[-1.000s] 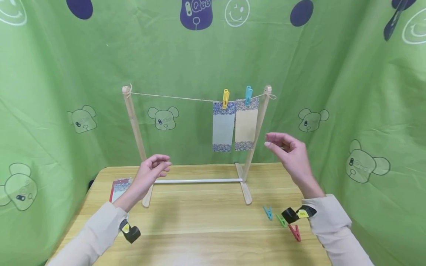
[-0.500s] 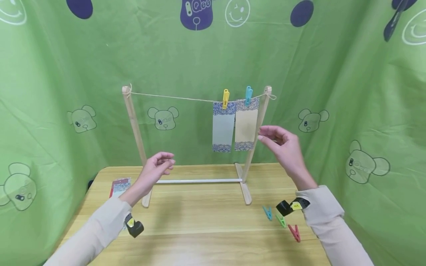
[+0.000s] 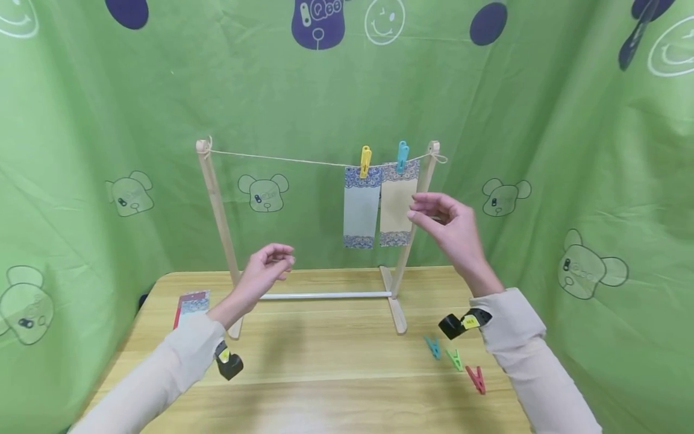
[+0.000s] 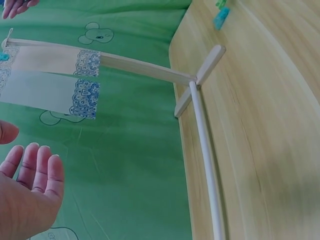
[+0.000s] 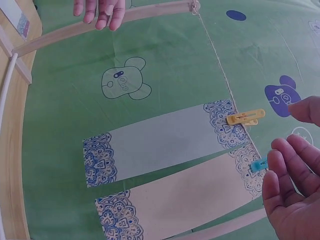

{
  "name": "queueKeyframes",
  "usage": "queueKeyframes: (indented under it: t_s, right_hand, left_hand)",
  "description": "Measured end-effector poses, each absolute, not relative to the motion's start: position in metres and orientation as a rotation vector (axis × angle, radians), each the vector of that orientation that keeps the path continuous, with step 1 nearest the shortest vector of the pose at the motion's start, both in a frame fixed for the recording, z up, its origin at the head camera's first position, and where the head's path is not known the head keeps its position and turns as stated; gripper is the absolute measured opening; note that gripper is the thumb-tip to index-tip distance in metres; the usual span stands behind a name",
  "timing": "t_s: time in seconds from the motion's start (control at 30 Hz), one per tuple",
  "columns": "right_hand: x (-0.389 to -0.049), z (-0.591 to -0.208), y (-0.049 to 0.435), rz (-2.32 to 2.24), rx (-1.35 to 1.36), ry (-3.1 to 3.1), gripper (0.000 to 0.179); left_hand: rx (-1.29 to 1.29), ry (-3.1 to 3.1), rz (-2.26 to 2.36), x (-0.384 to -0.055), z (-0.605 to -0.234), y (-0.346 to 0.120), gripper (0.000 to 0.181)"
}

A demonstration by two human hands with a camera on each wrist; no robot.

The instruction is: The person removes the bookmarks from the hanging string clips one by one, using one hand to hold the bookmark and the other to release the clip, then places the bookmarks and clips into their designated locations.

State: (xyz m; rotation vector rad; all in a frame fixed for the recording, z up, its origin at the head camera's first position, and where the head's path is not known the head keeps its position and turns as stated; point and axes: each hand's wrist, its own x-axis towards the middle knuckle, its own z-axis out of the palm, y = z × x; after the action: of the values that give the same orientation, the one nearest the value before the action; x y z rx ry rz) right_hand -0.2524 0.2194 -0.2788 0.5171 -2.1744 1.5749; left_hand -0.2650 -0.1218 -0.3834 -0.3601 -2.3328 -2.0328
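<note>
Two patterned paper cards hang from a string (image 3: 282,159) between wooden posts. A yellow clothespin (image 3: 365,161) clips the pale blue card (image 3: 360,208); a blue clothespin (image 3: 402,157) clips the cream card (image 3: 399,199). My right hand (image 3: 454,232), fingers loosely bent and holding nothing, is raised in front of the right post, its fingertips overlapping the cream card's edge in the head view. Lower and to the left, my left hand (image 3: 261,274) hovers in the air with nothing in it. In the left wrist view its fingers (image 4: 42,170) are apart from the thumb.
A blue clothespin (image 3: 432,348), a green one (image 3: 455,360) and a red one (image 3: 476,380) lie on the table's right side. More cards (image 3: 193,303) lie at the left, partly behind my left arm. A white rod (image 3: 331,295) joins the stand's feet.
My right hand has moved left and up toward the cream card. The left hand has shifted right and slightly up. Hanging cards and clothespins stay as they were.
</note>
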Motion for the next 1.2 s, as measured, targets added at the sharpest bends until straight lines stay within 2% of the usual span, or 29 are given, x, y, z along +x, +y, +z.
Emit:
queueKeyframes:
  t_s: [0.63,1.2]
  right_hand:
    - [-0.271,-0.272,0.209,1.622,0.490,-2.131,0.038]
    - [-0.282,-0.264,0.201,1.606,0.475,-2.117,0.038]
  left_hand:
    - [-0.420,-2.478,-2.014,-0.275,-0.384,-0.098,0.040]
    - [-0.422,-2.395,-2.046,-0.282,-0.381,-0.080,0.037]
